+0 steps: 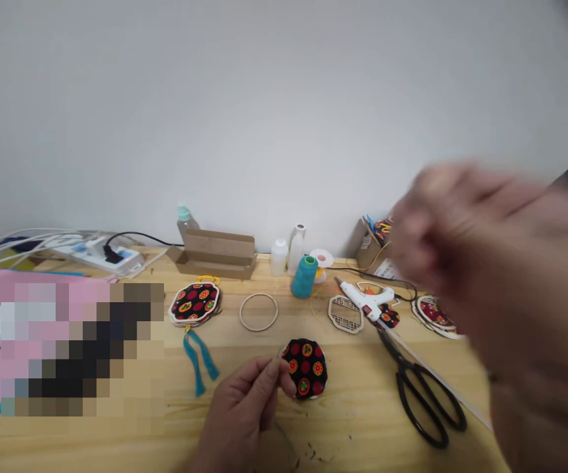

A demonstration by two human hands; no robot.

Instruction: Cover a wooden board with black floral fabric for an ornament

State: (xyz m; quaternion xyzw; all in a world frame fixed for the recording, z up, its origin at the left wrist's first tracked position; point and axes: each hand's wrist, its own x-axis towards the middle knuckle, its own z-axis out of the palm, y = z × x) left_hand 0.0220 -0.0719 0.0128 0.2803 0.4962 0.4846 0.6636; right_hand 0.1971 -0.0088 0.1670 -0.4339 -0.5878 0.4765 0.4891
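Note:
My left hand (251, 401) pinches the left edge of a round piece of black fabric (308, 369) with red and orange flower patterns, low over the table at the centre. Raised high on the right and close to the camera, my right hand (461, 223) is blurred by motion. Its fingers look curled and pressed together; what they hold, if anything, cannot be made out. Black-handled scissors (402, 364) lie to the right of the fabric piece. Beyond it are a thin wooden ring (241, 312) and a lattice-cut wooden frame (345, 314).
A white glue gun (370, 301) rests at the right, its cord trailing behind. A teal thread cone (304, 279), white bottles (279, 257) and an open cardboard box (219, 263) line the wall. A patterned pendant (195, 303) with a teal tassel (199, 361) lies left.

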